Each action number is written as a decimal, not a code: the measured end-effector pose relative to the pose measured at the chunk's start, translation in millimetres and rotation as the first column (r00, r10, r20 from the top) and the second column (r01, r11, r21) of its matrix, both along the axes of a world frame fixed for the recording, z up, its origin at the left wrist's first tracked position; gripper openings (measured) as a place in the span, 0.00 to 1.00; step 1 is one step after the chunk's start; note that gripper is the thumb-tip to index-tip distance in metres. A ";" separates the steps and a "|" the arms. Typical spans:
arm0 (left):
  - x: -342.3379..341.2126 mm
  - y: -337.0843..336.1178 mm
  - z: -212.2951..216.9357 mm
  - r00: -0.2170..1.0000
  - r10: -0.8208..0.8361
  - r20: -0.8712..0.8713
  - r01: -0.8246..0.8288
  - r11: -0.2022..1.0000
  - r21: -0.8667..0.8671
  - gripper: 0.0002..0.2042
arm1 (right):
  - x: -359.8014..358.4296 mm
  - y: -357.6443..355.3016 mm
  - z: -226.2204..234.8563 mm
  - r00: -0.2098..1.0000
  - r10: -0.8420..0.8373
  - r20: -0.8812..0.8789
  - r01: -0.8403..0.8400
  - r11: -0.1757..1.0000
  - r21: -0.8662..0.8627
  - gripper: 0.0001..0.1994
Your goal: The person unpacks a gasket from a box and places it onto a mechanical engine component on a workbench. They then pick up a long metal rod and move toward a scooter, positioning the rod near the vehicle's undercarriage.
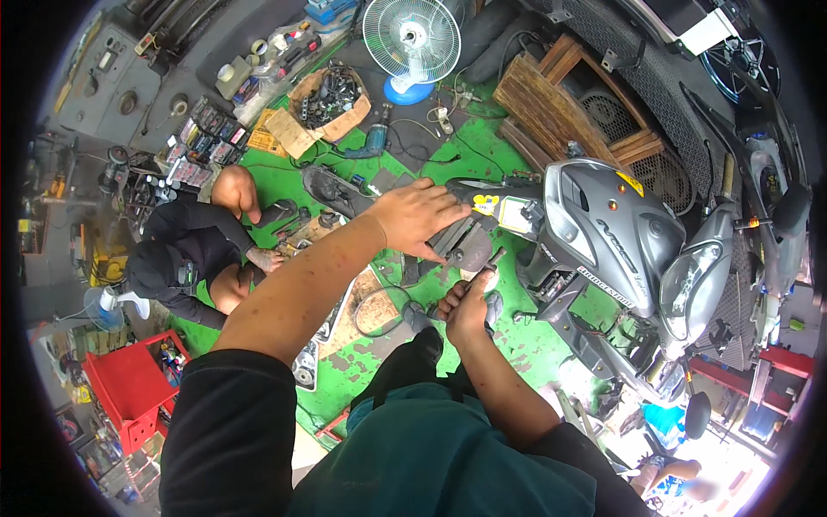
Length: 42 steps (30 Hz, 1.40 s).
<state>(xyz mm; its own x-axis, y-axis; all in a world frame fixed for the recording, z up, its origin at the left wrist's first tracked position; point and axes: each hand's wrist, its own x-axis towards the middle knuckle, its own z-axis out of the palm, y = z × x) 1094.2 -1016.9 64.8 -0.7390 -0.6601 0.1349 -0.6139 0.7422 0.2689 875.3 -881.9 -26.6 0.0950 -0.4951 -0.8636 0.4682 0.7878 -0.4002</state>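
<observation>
My left hand (418, 217) reaches out with its fingers stretched over a dark grey block-like metal piece that looks like a bench vise (463, 246). Its fingertips lie at the top of that piece, and I see nothing gripped in them. Just below, my right hand (469, 306) is closed round a short dark metal bar (497, 257), whose end sticks up past the thumb. Whether the bar is joined to the vise is hard to tell. A grey motorbike (603, 228) stands right beside, its rear plate close to my left fingers.
At left a person in black (194, 250) squats by metal parts on cardboard (369, 310). Ahead are a fan (412, 39), a blue drill (376, 140) and a box of parts (336, 103). A red cart (133, 383) stands lower left; a wooden cabinet (564, 103) upper right.
</observation>
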 end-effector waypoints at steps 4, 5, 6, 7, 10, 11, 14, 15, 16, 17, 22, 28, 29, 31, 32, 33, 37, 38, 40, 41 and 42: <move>2.1 0.7 -4.6 0.999 -0.016 -0.027 0.015 0.999 -0.046 0.47 | 1.6 -3.0 15.3 0.994 0.057 -0.094 -0.066 0.993 -0.096 0.37; 1.8 0.3 -4.1 1.000 -0.017 -0.026 0.016 0.999 -0.047 0.47 | 1.9 -1.0 9.3 0.994 0.005 -0.110 -0.025 0.983 -0.184 0.36; 1.6 -0.3 -3.5 1.000 -0.018 -0.024 0.017 0.999 -0.047 0.47 | 5.0 -0.7 2.2 0.991 -0.049 -0.122 0.014 0.963 -0.271 0.36; 1.2 -0.9 -2.8 1.000 -0.020 -0.022 0.018 0.999 -0.048 0.47 | 7.9 3.0 -3.7 0.987 -0.116 -0.111 0.078 0.950 -0.303 0.35; 2.7 0.2 -3.1 1.000 -0.009 -0.029 0.008 0.999 -0.037 0.47 | 29.5 -4.7 11.7 0.946 -0.322 -0.031 0.297 0.903 -0.310 0.33; 2.7 0.1 -2.0 1.000 -0.011 -0.014 0.011 0.999 -0.031 0.47 | 28.0 -5.6 11.4 0.955 -0.296 0.007 0.287 0.919 -0.270 0.33; 2.9 -0.4 -0.4 1.000 -0.015 0.013 0.016 1.000 -0.017 0.47 | 17.8 -8.8 14.3 0.966 -0.226 0.124 0.244 0.958 -0.152 0.31; 2.8 -0.4 -1.2 1.000 -0.016 0.009 0.016 1.000 -0.015 0.48 | 19.1 -8.7 15.6 0.966 -0.235 0.105 0.248 0.960 -0.129 0.31; 3.1 -0.3 -1.9 1.000 -0.015 0.005 0.015 1.000 -0.014 0.48 | 21.1 -8.4 17.0 0.966 -0.243 0.085 0.251 0.962 -0.105 0.31; 2.9 -0.7 -2.7 1.000 -0.021 0.005 0.021 1.000 -0.015 0.48 | 22.3 -9.2 20.2 0.966 -0.251 0.063 0.255 0.963 -0.082 0.31; 3.6 -0.9 -2.5 0.999 -0.033 0.015 0.033 0.999 0.020 0.48 | 16.1 -15.4 42.4 0.955 -0.267 0.128 0.257 0.962 0.088 0.32; 3.1 -2.4 0.3 0.999 -0.032 0.010 0.032 0.999 0.020 0.48 | 11.3 -35.1 76.1 0.974 -0.210 0.089 0.179 0.945 0.273 0.33; 3.3 -2.3 1.6 0.999 -0.032 0.014 0.031 0.999 0.029 0.48 | 11.7 -35.2 77.8 0.974 -0.209 0.082 0.178 0.941 0.288 0.33; 2.8 -1.5 3.3 0.999 -0.034 0.023 0.033 0.998 0.047 0.47 | 0.9 -25.2 66.6 0.985 -0.125 0.116 0.104 0.979 0.173 0.32; 3.3 -1.4 4.2 0.999 -0.029 0.020 0.028 0.999 0.041 0.47 | 1.5 -21.9 65.5 0.991 -0.088 0.105 0.077 0.991 0.105 0.32; 3.8 -1.1 4.5 1.000 -0.024 0.016 0.024 0.999 0.035 0.47 | 0.7 -18.4 66.1 0.994 -0.052 0.091 0.049 0.998 0.039 0.33; 3.5 -0.7 2.1 1.000 -0.017 0.001 0.017 1.000 0.018 0.47 | -24.7 -9.3 50.9 0.974 0.153 -0.167 -0.180 0.970 -0.162 0.36; 3.9 -0.5 1.8 1.000 -0.021 0.009 0.021 0.999 0.027 0.47 | -32.8 -12.0 50.4 0.947 0.185 -0.262 -0.230 0.961 -0.156 0.32; 4.0 -1.2 3.8 0.999 -0.026 0.026 0.025 0.999 0.040 0.47 | -50.8 -21.7 32.1 0.723 0.165 -0.671 -0.465 0.835 -0.295 0.30; 4.7 -0.1 2.6 1.000 -0.019 0.013 0.019 1.000 0.007 0.47 | -59.1 -26.6 24.6 0.556 0.100 -0.825 -0.590 0.747 -0.307 0.28; 4.5 1.3 0.4 1.000 -0.011 0.003 0.011 1.000 -0.025 0.48 | -65.1 -38.5 24.1 0.577 0.091 -0.812 -0.600 0.722 -0.346 0.27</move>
